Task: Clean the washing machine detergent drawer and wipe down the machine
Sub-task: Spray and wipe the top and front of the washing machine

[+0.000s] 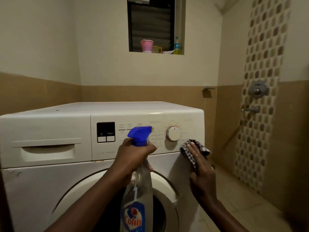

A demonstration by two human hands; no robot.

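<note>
Best: left hand [133, 153] gripping spray bottle [138, 181] mists cloth [203, 148], not control panel [107, 151]; right hand [199, 163], fingers flat, wipes around dial [173, 133].

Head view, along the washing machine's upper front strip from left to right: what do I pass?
In order: detergent drawer → dark display → spray bottle gripped by the left hand → program dial → checked cloth pressed under the right hand.
</note>
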